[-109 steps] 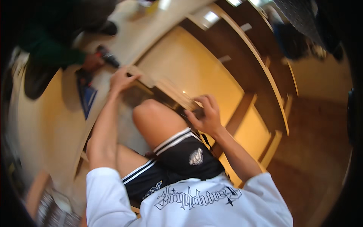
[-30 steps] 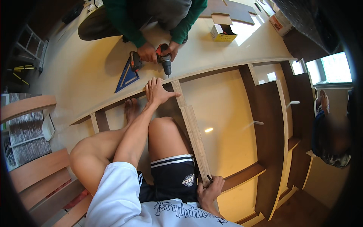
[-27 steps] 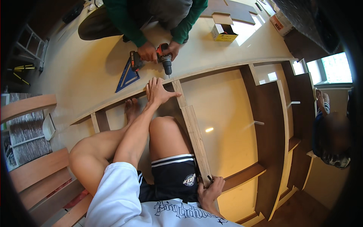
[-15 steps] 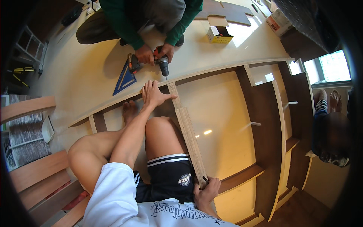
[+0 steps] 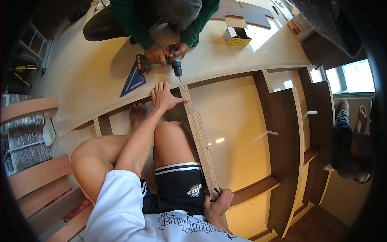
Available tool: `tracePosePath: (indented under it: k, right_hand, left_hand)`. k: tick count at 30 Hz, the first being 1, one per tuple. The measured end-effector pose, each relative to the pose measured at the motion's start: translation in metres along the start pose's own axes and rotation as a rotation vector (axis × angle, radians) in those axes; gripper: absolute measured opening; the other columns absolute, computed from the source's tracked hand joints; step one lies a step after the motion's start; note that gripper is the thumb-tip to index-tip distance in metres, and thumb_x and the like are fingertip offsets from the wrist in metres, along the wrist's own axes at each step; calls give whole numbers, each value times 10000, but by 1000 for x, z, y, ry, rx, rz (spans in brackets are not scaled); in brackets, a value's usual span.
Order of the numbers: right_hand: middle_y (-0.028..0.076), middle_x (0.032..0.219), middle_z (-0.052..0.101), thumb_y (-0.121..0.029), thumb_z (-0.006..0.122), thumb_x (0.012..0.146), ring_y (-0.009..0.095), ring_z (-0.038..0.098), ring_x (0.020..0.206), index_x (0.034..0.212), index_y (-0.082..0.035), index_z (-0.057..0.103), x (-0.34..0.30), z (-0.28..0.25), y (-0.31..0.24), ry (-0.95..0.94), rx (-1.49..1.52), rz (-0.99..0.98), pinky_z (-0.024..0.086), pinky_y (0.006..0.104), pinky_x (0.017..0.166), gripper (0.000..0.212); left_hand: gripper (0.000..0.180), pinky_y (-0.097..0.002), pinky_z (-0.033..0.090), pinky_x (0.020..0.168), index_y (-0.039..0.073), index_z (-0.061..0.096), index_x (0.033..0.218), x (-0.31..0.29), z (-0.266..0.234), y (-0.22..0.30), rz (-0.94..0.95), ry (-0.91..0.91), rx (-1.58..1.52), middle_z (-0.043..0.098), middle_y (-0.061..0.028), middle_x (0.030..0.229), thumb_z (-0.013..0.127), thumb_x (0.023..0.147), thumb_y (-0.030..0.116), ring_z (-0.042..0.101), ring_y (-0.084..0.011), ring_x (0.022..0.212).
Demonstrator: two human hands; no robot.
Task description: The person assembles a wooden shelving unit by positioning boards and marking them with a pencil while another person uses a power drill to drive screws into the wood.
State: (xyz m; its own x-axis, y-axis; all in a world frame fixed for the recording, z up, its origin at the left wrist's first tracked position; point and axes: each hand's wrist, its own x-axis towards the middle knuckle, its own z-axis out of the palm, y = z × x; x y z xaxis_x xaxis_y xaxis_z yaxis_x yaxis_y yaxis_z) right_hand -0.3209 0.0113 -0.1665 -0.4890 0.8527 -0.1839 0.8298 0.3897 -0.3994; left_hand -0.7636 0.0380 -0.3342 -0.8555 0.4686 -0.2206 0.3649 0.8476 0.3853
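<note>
Wooden board (image 5: 204,151): lies between both hands.
Left hand (image 5: 163,99): grip is spread, thumb at the board's far end, fingers over the rail (image 5: 121,108).
Right hand (image 5: 219,203): grip is closed on a black stick (image 5: 217,190), at the board's near end.
Drill (image 5: 175,62): just beyond the board's far end.

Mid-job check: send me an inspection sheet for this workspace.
Surface: glossy cream floor.
Job's things: brown wooden frame with plywood edges; pale layered-plywood board set crosswise; red-and-black cordless drill, bit at the frame's rim, contact unclear.
Clutter: blue triangular square; open yellow cardboard box.
Grippers: left hand at the rim, thumb on the board; right hand at the board's near end, fingers curled beside a slim black stick.
Cables: nothing clearly seen.
Surroundings: green-sleeved co-worker holding the drill; brown wooden slats leftward.
</note>
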Motion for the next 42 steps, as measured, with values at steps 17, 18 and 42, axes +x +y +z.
tracePosePath:
  k: [17, 18, 42]
  right_hand:
    - [191, 1059, 594, -201, 854, 752, 445, 577, 1051, 1105, -29, 604, -1, 1, 2, -12, 5, -18, 502, 529, 871, 465]
    - [191, 1062, 593, -198, 852, 749, 445, 577, 1053, 1109, -29, 603, -1, 1, 3, -11, 7, -16, 502, 528, 874, 469]
    - [193, 1046, 601, -188, 848, 721, 440, 579, 1042, 1106, -21, 617, -1, 1, 2, -4, 2, -21, 506, 523, 871, 480]
  left_hand:
    - [1218, -475, 327, 1204, -32, 618, 1325, 2, 0, -1, -4, 13, 22, 555, -164, 1348, 892, 526, 845, 455, -329, 1387]
    - [1219, -475, 326, 1205, -32, 617, 1328, 2, -1, 0, -6, 6, 21, 554, -165, 1352, 892, 527, 846, 453, -329, 1390]
    - [1228, -466, 338, 1193, -37, 615, 1332, 2, -2, 0, -17, 11, 36, 559, -173, 1341, 896, 518, 838, 464, -330, 1376]
